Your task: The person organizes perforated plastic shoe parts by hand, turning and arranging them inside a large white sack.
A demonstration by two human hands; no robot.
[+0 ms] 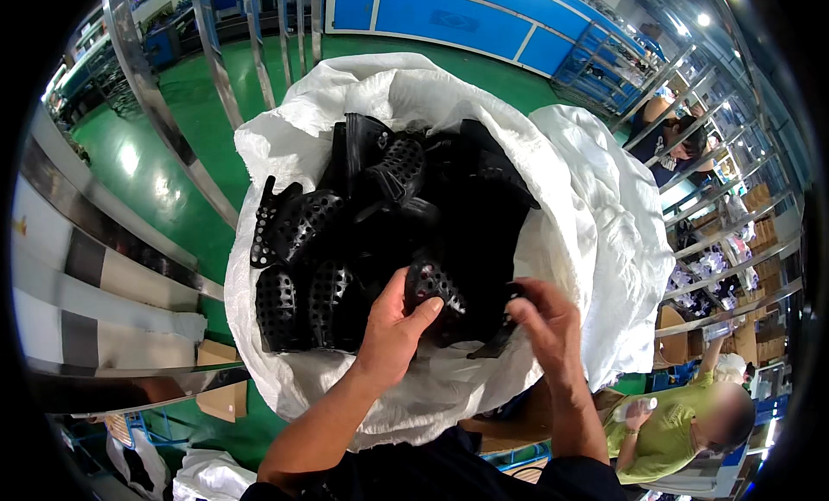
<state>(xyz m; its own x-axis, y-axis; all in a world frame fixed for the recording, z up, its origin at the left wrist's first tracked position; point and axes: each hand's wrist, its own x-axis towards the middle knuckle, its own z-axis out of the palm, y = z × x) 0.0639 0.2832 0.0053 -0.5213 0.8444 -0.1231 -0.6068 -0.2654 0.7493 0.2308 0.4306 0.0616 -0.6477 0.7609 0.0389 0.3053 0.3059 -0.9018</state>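
A large white woven sack [553,199] stands open in front of me, holding several glossy black plastic shoes dotted with round holes. Over its near side, my left hand [389,337] pinches one black perforated shoe [434,287] between thumb and fingers. To the right, my right hand [546,324] is closed, its thumb and fingertips on a thin dark shoe piece [496,341]; whether this belongs to the same shoe I cannot tell. More perforated shoes [306,225] lie heaped at the sack's left and far side. Deep shadow hides the sack's middle.
Metal rails [164,104] run along the left, and a metal rack [725,190] is at the right. A second white sack [613,233] leans beside the first. A person in a yellow-green shirt [673,423] is at lower right, another [678,142] beyond the rack. A cardboard box [221,384] sits lower left.
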